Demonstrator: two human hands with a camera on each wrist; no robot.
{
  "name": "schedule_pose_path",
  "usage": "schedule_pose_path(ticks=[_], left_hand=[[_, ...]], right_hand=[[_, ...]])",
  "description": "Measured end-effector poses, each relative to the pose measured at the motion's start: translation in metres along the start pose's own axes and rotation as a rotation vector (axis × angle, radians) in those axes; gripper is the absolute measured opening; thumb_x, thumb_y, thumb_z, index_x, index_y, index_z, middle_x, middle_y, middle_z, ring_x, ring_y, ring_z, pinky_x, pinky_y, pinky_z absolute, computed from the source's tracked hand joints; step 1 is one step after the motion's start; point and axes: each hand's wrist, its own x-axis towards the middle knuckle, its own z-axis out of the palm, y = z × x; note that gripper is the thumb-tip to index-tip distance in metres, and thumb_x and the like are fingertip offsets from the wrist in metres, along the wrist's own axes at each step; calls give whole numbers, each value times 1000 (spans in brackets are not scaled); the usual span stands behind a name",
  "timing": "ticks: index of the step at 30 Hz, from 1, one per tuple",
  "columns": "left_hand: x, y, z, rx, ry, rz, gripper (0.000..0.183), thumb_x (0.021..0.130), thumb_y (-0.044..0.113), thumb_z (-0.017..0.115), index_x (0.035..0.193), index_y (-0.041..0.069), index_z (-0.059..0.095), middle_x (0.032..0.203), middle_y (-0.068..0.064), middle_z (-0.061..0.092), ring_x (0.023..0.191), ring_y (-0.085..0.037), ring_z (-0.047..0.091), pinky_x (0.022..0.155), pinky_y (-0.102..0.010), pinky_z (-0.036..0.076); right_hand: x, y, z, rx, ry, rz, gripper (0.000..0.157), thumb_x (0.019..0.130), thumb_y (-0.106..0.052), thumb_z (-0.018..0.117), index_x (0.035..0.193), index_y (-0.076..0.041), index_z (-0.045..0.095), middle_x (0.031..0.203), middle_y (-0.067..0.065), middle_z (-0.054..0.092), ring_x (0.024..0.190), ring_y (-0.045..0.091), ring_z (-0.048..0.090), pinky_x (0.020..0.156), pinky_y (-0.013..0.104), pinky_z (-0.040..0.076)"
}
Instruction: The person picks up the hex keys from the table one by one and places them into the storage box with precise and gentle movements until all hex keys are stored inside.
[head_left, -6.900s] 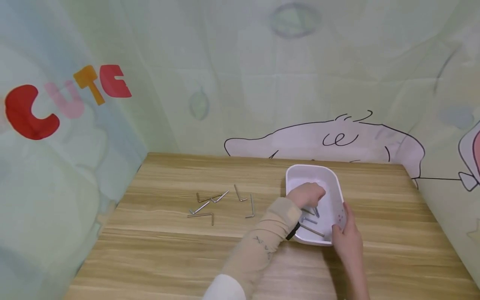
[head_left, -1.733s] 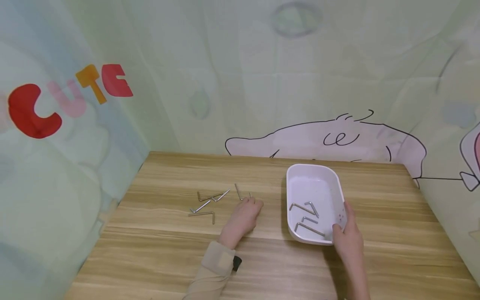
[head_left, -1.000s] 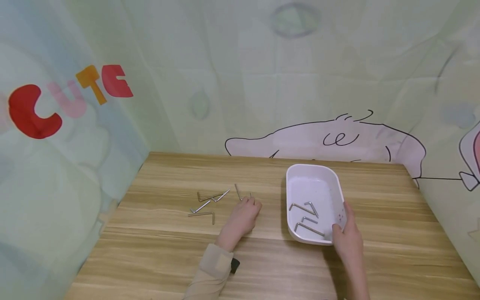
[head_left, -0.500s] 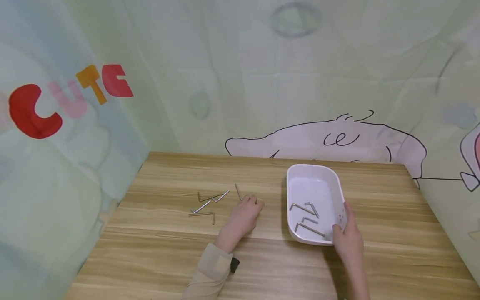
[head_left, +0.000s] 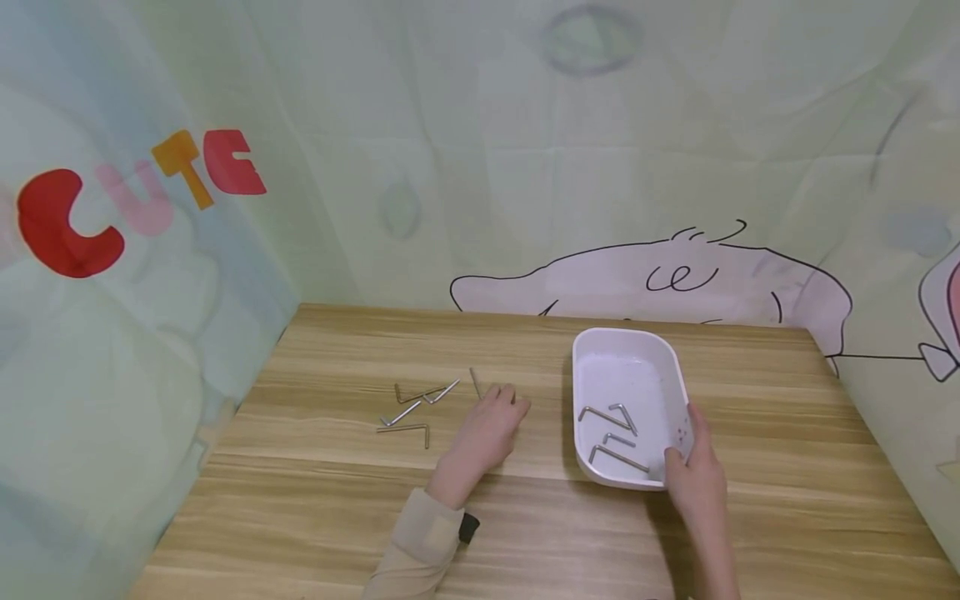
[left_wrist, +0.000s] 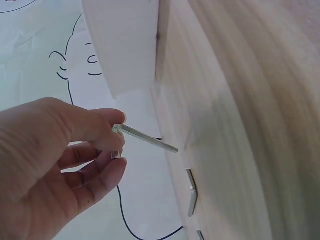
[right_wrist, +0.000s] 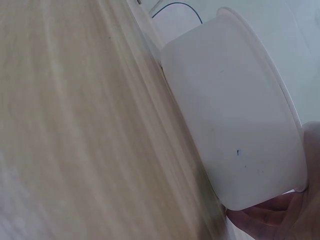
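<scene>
My left hand [head_left: 486, 429] pinches an L-shaped hex key [left_wrist: 149, 139] between thumb and fingers. In the left wrist view its long arm slants out past the fingertips, close over the wooden table [left_wrist: 220, 150]; in the head view my hand hides this key. Just behind my fingers lies another hex key [head_left: 475, 382], partly covered. My right hand [head_left: 696, 479] grips the near right side of a white plastic tray [head_left: 632, 375], thumb over the rim. Inside the tray rest several hex keys [head_left: 619, 459], gathered in its near half.
Left of my left hand, several more hex keys lie on the table, one a bronze-toned key [head_left: 408, 428] and one a silver key [head_left: 402, 413]. A printed cloth backdrop [head_left: 390, 167] rises behind the table's far edge.
My left hand was inside the tray earlier, then moved left to the table. Over the last second it shifts slightly away from me; a key tip once visible beyond it is now hidden.
</scene>
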Motion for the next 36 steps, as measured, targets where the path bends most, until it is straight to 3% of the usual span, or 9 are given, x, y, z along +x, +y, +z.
schedule_pose_path(ticks=[7,14,23,30,36], left_hand=[[2,0,-8,7,54,29,30,78,-1,69,105,11,65,92,-5,57,83,-17,49,65,-23,45],[5,1,-11,26,136,68,26,80,-2,67,102,11,66,88,-2,56,81,-15,48,68,-23,45],[7,5,-19,25,172,99,26,83,2,65,106,13,65,91,-1,55,83,-15,46,69,-22,43],[9,9,-25,90,277,157,21,83,8,67,103,15,64,94,-1,56,84,-15,50,70,-23,46],[13,15,-34,106,315,184,23,85,10,67,107,16,65,97,0,59,88,-14,53,71,-22,48]], right_hand=[[2,-1,1,-4,-1,-2,73,93,-11,39,155,-23,4,152,32,24,135,56,27,108,67,23],[1,-1,0,-1,8,-9,71,93,-12,38,155,-24,5,151,32,26,134,55,29,108,67,24],[2,0,0,7,15,-13,71,93,-12,38,155,-23,6,151,32,26,135,54,29,108,66,24],[1,0,0,5,16,-21,71,93,-10,40,155,-22,7,150,33,27,134,55,30,108,66,25],[1,0,1,3,16,-22,72,93,-10,40,155,-22,7,149,34,28,133,55,31,107,66,26]])
